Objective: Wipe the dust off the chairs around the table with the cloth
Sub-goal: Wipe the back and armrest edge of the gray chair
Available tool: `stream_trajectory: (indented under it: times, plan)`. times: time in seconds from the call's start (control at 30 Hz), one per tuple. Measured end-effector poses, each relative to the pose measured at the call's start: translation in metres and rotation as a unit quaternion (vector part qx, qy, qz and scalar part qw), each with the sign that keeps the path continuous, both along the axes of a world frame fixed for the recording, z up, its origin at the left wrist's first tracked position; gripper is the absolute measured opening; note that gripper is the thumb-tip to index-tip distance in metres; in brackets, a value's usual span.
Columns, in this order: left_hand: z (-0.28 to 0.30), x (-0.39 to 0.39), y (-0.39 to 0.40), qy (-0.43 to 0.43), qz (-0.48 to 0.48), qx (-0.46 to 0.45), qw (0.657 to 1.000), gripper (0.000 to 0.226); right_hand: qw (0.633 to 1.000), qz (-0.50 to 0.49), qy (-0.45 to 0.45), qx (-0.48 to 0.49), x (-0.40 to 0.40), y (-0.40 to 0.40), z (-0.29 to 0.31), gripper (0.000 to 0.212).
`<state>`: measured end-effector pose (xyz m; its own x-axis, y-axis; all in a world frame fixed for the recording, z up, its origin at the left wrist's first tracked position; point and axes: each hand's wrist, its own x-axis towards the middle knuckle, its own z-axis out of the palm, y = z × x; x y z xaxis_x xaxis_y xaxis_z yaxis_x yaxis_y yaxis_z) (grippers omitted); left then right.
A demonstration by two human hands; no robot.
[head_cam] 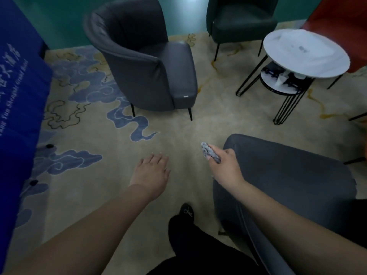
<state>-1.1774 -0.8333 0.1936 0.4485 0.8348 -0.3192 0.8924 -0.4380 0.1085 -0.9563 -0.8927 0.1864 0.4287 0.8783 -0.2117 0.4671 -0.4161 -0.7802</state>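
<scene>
Grey cloth (210, 152) bunched, beside near grey chair (288, 175); second grey chair (147, 62) stands well apart.

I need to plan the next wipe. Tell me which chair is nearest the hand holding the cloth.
The grey upholstered chair at lower right: the right hand, gripping the crumpled grey cloth, is at its edge. The dark grey leather armchair and the dark green chair stand farther off.

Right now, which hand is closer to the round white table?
Right. The right hand, holding the cloth, is below and left of the table; the left hand is farther left.
</scene>
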Motion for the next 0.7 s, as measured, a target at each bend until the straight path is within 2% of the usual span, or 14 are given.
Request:
stream_trajectory:
  times: [0.33,0.7]
  plan:
    - [0.008,0.011,0.128,0.042,-0.029,0.007,0.999,0.053,0.999,0.010,-0.023,-0.023,0.022,0.119,-0.006,0.044]
    - [0.006,0.042,0.275,0.014,-0.103,0.020,0.994,0.054,0.996,-0.067,0.050,-0.005,0.028,0.244,0.012,0.033]
